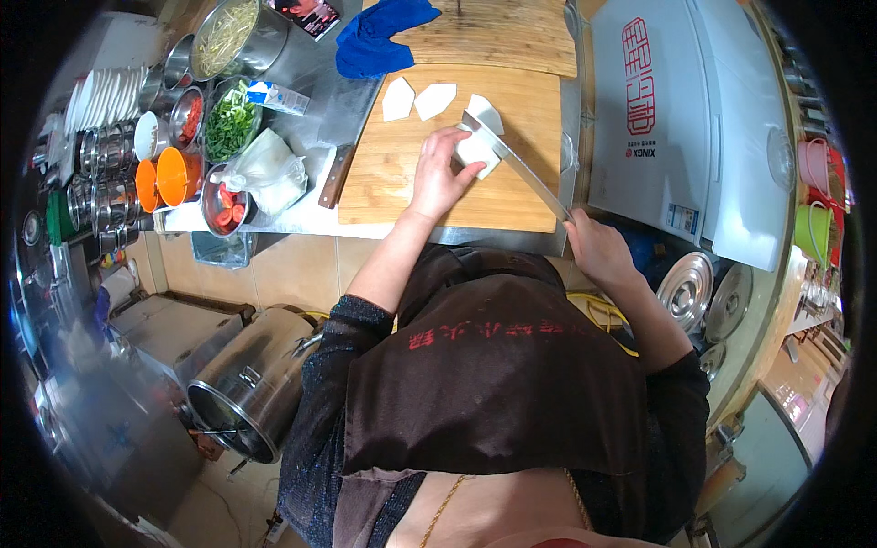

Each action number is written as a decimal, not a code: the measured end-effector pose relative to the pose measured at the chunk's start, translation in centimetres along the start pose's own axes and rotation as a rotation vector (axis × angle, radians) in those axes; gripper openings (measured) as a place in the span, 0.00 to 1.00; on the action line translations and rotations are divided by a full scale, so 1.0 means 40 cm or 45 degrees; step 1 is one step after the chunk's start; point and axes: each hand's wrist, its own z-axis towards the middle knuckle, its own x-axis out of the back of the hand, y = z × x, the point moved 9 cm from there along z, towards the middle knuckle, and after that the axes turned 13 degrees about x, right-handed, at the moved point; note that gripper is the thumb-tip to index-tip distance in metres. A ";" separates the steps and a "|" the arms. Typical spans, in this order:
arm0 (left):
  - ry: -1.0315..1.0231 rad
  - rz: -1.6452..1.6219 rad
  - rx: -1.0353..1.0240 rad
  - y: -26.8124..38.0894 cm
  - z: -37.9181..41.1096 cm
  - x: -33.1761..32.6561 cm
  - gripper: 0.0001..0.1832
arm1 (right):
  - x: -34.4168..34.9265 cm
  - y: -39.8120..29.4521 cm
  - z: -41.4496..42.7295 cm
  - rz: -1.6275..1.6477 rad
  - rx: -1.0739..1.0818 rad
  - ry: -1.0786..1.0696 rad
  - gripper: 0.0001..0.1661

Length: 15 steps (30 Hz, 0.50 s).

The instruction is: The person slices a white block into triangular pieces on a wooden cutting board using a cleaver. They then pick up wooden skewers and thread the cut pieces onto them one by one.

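Observation:
My left hand (442, 168) steadies a white block of food (479, 154) on the wooden cutting board (384, 185), its fingers and thumb on either side. My right hand (599, 250) grips the handle of a kitchen knife (531, 175), whose blade reaches up and left to the far right part of the block. Beyond the blade lies a white piece (485, 113). Two more angular white pieces, one in the middle (436, 101) and one at the left (398, 99), lie flat on the board. What the food is, I cannot tell.
Left of the board are a second knife (336, 178), a plastic bag (270, 175), a bowl of chopped greens (231, 123), a bowl with red pieces (229, 209) and a pot of sprouts (226, 41). A blue cloth (377, 41) lies beyond. A white chest freezer (651, 109) stands right.

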 end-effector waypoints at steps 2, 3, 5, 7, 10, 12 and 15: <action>-0.001 -0.006 -0.020 0.004 0.000 -0.002 0.26 | 0.002 0.001 -0.013 -0.013 -0.038 -0.080 0.12; -0.001 -0.008 -0.028 0.006 -0.002 -0.002 0.26 | -0.001 0.003 -0.018 -0.020 -0.056 -0.122 0.12; 0.001 -0.002 -0.025 0.008 -0.002 0.000 0.26 | -0.007 0.010 -0.026 0.009 -0.071 -0.153 0.12; -0.001 0.003 -0.019 0.007 0.000 -0.001 0.26 | -0.010 0.012 -0.026 0.010 -0.070 -0.169 0.12; -0.009 0.000 -0.007 0.004 -0.002 -0.001 0.26 | -0.017 0.001 -0.013 0.007 -0.067 -0.188 0.12; -0.016 -0.018 -0.016 0.007 -0.004 0.001 0.26 | -0.030 0.002 0.008 0.049 -0.103 -0.210 0.12; 0.003 -0.021 -0.027 0.009 -0.005 0.003 0.26 | -0.067 0.006 0.057 0.065 -0.048 -0.135 0.12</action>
